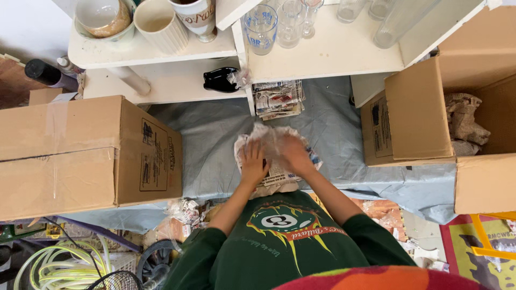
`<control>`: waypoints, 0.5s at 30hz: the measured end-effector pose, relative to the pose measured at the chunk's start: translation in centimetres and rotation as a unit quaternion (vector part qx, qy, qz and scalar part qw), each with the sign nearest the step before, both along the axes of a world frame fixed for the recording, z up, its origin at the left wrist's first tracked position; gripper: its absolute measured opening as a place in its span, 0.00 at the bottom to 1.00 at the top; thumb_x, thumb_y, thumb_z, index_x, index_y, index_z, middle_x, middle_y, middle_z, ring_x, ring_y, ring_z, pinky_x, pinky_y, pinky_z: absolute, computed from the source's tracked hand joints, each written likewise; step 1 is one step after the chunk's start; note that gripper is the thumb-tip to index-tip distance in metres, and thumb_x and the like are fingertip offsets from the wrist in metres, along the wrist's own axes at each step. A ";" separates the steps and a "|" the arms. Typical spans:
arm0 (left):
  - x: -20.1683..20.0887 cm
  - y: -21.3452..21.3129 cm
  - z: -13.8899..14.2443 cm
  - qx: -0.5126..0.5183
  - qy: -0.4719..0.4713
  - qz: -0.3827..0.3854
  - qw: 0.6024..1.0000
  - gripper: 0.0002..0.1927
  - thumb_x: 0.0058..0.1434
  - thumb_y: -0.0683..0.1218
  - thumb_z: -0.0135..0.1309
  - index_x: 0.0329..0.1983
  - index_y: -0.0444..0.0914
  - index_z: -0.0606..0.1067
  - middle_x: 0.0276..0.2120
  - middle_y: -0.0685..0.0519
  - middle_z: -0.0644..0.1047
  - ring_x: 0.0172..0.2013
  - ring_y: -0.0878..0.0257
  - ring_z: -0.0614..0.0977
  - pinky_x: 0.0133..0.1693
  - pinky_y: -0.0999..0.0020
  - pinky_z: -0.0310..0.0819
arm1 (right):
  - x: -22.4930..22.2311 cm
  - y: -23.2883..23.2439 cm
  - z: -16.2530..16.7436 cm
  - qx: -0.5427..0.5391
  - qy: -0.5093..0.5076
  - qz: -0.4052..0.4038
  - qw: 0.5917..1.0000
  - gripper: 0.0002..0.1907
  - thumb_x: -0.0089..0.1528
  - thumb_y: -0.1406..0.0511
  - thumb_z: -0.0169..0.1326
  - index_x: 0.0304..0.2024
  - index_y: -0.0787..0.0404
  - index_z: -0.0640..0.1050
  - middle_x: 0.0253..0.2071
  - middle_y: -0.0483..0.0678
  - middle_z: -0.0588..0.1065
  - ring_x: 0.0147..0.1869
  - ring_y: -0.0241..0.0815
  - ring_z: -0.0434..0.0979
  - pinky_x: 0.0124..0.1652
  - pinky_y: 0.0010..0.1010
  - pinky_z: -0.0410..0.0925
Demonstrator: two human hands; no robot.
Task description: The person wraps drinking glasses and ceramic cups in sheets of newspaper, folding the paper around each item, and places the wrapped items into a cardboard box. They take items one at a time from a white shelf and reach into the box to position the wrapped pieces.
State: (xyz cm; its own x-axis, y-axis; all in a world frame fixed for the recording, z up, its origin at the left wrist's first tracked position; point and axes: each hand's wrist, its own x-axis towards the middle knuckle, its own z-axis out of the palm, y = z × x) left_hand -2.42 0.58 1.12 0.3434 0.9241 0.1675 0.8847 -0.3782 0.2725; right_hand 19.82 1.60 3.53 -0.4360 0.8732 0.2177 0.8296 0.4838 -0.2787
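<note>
Item 1: I am seeing the left hand (252, 164) pressing flat, fingers spread, on a crumpled newspaper bundle (274, 140); nothing is clamped in it. Item 2: the right hand (293, 153) is lying palm down on the same bundle, fingers together and curved over the paper; whether it is gripping I cannot tell. Item 3: the bundle is sitting mid-scene on the grey cloth (333, 134) covering the bench, just near of a flat stack of newspaper (278, 99). Item 4: a closed cardboard box (80, 153) is standing to the left. Item 5: an open cardboard box (424, 118) is standing to the right, holding paper-wrapped lumps (463, 124). Item 6: a white shelf (333, 53) at the far side is carrying clear glasses (262, 27); its left part is carrying ceramic mugs (160, 24). Item 7: a black object (219, 79) is lying on the lower shelf, far left of the newspaper stack.
</note>
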 end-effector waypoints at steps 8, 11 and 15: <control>-3.0 1.8 -1.4 -0.044 -0.006 0.016 0.999 0.40 0.67 0.67 0.44 0.77 0.45 0.55 0.76 0.45 0.49 0.75 0.43 0.44 0.70 0.40 0.32 | -0.7 0.9 -1.1 -0.104 -0.012 -0.053 0.993 0.34 0.67 0.50 0.47 0.74 0.49 0.59 0.78 0.54 0.48 0.80 0.61 0.38 0.71 0.56 0.35; -4.7 1.4 -2.0 -0.021 -0.014 -0.010 1.000 0.33 0.68 0.56 0.47 0.75 0.43 0.60 0.76 0.48 0.56 0.76 0.51 0.52 0.72 0.45 0.40 | 2.3 1.3 -1.2 -0.093 0.083 -0.066 0.990 0.27 0.68 0.62 0.47 0.71 0.47 0.65 0.76 0.50 0.58 0.81 0.55 0.50 0.73 0.49 0.47; -9.4 -0.5 -2.0 -0.022 -0.023 -0.106 0.994 0.33 0.61 0.41 0.52 0.71 0.44 0.66 0.72 0.52 0.65 0.74 0.54 0.61 0.73 0.54 0.51 | 9.2 0.0 0.4 -0.038 0.085 -0.106 0.990 0.37 0.51 0.77 0.51 0.63 0.53 0.70 0.68 0.51 0.67 0.74 0.55 0.62 0.70 0.45 0.60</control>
